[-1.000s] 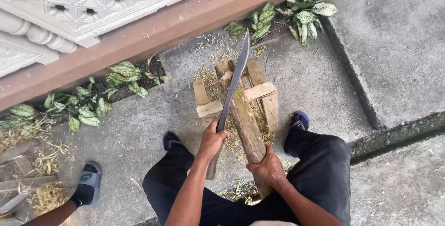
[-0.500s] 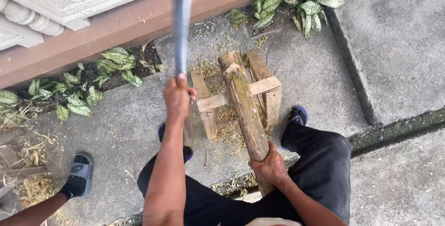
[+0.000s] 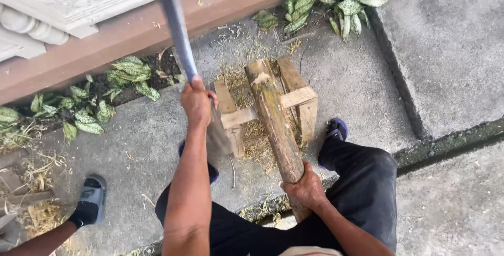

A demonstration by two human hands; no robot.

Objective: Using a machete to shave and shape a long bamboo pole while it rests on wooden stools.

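My right hand (image 3: 307, 189) is wrapped tight around the near end of one log (image 3: 274, 119), which lies along the wooden stand (image 3: 299, 97), far end past its far edge, pointing away from me. My left hand (image 3: 197, 101) is clenched on one long blade (image 3: 176, 28), tip up and away.
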